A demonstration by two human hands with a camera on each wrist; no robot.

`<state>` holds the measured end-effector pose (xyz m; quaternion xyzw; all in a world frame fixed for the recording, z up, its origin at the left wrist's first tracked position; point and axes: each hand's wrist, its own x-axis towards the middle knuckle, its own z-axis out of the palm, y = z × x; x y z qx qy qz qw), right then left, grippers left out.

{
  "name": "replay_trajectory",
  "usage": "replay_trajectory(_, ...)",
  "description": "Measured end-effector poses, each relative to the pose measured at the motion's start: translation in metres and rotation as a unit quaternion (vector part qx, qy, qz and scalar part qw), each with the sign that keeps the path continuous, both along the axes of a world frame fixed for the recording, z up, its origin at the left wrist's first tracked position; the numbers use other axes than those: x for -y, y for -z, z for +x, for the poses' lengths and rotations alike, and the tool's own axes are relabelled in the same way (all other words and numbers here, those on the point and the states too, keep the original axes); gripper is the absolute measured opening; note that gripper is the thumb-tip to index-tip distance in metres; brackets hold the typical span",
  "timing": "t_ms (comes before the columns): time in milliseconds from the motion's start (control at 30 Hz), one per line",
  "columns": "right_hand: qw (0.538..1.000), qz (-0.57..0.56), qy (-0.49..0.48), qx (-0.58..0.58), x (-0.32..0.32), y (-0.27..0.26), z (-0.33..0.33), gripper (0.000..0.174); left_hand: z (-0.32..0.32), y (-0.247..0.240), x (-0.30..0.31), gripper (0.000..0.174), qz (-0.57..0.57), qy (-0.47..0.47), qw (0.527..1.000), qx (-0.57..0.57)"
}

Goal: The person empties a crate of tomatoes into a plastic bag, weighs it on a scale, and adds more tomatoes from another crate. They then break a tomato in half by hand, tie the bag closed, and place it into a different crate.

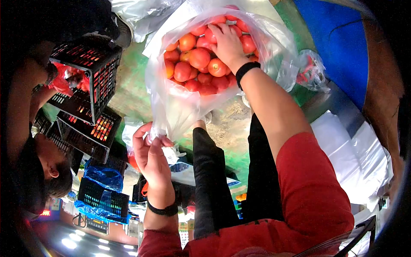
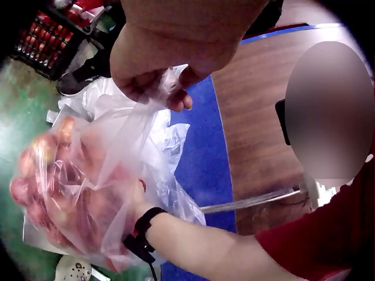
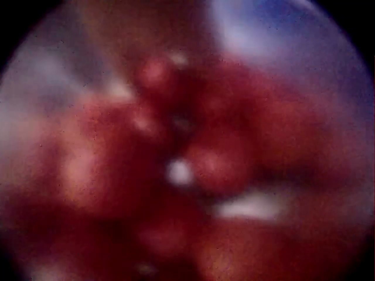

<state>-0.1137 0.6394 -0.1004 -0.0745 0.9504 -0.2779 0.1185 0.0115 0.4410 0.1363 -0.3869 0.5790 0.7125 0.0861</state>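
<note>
A large clear plastic bag (image 1: pixel 182 107) full of red and orange tomatoes (image 1: pixel 199 58) stands open in front of the person. At its near side my left hand (image 1: pixel 156 165) pinches the gathered edge of the plastic between thumb and fingers; the left wrist view shows the same bunched plastic (image 2: pixel 167 82) in the fingers. My right hand (image 1: pixel 229 45) reaches inside the bag, its spread fingers resting on tomatoes at the far side. The right wrist view is blurred, with red tomatoes (image 3: pixel 222 161) close to the camera.
Black crates (image 1: pixel 102 81) with red produce are stacked at left, beside another person (image 1: pixel 51 167). White plastic sheets (image 1: pixel 351 154) lie at right, near a blue mat (image 1: pixel 338 47). A small bag with red contents (image 1: pixel 310 70) lies beside the large bag. The floor (image 1: pixel 128 77) is green.
</note>
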Motion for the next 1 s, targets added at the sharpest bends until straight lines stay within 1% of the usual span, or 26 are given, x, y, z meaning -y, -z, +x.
replay_trajectory(67,0.996,0.042,-0.003,0.073,-0.001,-0.003,-0.007,0.049,-0.001,0.001,0.001,0.029,0.013,-0.006,1.0,-0.011)
replay_trajectory(100,0.999,0.019,0.018,0.041,0.0,-0.006,-0.006,0.045,-0.002,0.001,0.002,0.029,0.012,-0.007,1.0,-0.012)
replay_trajectory(133,0.999,0.018,0.017,0.041,-0.002,-0.011,-0.004,0.045,-0.003,0.001,0.004,0.03,0.005,-0.013,0.999,-0.031)
replay_trajectory(167,0.987,-0.05,0.098,0.12,-0.005,-0.019,0.0,0.042,-0.003,0.0,0.006,0.03,-0.002,-0.02,0.999,-0.049)
replay_trajectory(200,0.957,-0.116,0.176,0.198,-0.009,-0.024,0.003,0.039,-0.004,-0.002,0.007,0.03,-0.002,-0.022,0.999,-0.048)
replay_trajectory(233,0.946,-0.123,0.227,0.194,-0.014,-0.025,0.01,0.039,-0.007,-0.005,0.008,0.03,0.008,-0.05,0.997,-0.058)
replay_trajectory(267,0.935,-0.144,0.213,0.245,-0.027,-0.013,0.017,0.042,-0.01,-0.008,0.009,0.029,0.018,-0.078,0.994,-0.069)
replay_trajectory(300,0.912,-0.192,0.214,0.291,-0.039,0.001,0.028,0.041,-0.015,-0.013,0.007,0.031,-0.011,-0.103,0.993,-0.053)
replay_trajectory(333,0.885,-0.238,0.214,0.337,-0.041,-0.003,0.031,0.041,-0.017,-0.017,0.008,0.03,-0.02,-0.105,0.993,-0.05)
replay_trajectory(367,0.885,-0.237,0.215,0.338,-0.045,-0.007,0.032,0.041,-0.018,-0.019,0.009,0.03,-0.015,-0.095,0.993,-0.063)
replay_trajectory(400,0.75,-0.314,0.314,0.49,-0.051,-0.014,0.034,0.04,-0.018,-0.02,0.01,0.029,-0.011,-0.086,0.993,-0.076)
replay_trajectory(433,0.573,-0.372,0.395,0.614,-0.05,-0.028,0.033,0.039,-0.016,-0.019,0.012,0.029,-0.011,-0.087,0.993,-0.075)
replay_trajectory(467,0.575,-0.37,0.394,0.614,-0.049,-0.034,0.034,0.039,-0.014,-0.018,0.015,0.03,0.012,-0.084,0.993,-0.083)
replay_trajectory(533,0.525,-0.409,0.377,0.645,-0.044,-0.043,0.036,0.039,-0.013,-0.017,0.016,0.031,0.034,-0.082,0.992,-0.09)
replay_trajectory(567,0.525,-0.407,0.377,0.646,-0.041,-0.044,0.038,0.039,-0.015,-0.017,0.015,0.03,0.013,-0.088,0.993,-0.073)
replay_trajectory(633,0.674,-0.308,0.184,0.646,-0.031,-0.045,0.039,0.042,-0.015,-0.017,0.014,0.03,-0.008,-0.097,0.994,-0.057)
replay_trajectory(667,0.675,-0.307,0.183,0.645,-0.023,-0.046,0.039,0.042,-0.015,-0.017,0.015,0.029,-0.003,-0.095,0.994,-0.058)
replay_trajectory(700,0.846,-0.152,0.036,0.51,-0.011,-0.047,0.041,0.044,-0.014,-0.017,0.016,0.029,0.002,-0.093,0.994,-0.057)
replay_trajectory(733,0.938,0.017,-0.113,0.328,0.001,-0.05,0.043,0.046,-0.013,-0.017,0.017,0.029,0.001,-0.093,0.994,-0.056)
replay_trajectory(767,0.947,0.053,-0.108,0.297,0.015,-0.063,0.034,0.033,-0.012,-0.016,0.019,0.029,0.005,-0.087,0.994,-0.061)
replay_trajectory(800,0.946,0.053,-0.108,0.299,0.025,-0.058,0.034,0.033,-0.01,-0.016,0.02,0.029,0.01,-0.081,0.994,-0.067)
replay_trajectory(833,0.984,0.035,-0.105,0.139,0.032,-0.049,0.03,0.03,-0.01,-0.017,0.02,0.029,0.011,-0.082,0.994,-0.067)
replay_trajectory(867,0.995,0.015,-0.099,-0.028,0.041,-0.042,0.027,0.029,-0.01,-0.018,0.019,0.029,0.007,-0.086,0.994,-0.063)
replay_trajectory(933,0.975,-0.047,-0.208,0.061,0.066,-0.03,0.034,0.033,-0.013,-0.016,0.018,0.028,0.001,-0.09,0.994,-0.062)
replay_trajectory(967,0.964,-0.027,-0.257,0.064,0.078,-0.029,0.043,0.038,-0.013,-0.016,0.018,0.028,-0.006,-0.097,0.993,-0.061)
replay_trajectory(1000,0.97,-0.001,-0.24,0.051,0.092,-0.017,0.057,0.047,-0.012,-0.016,0.019,0.027,-0.014,-0.103,0.993,-0.057)
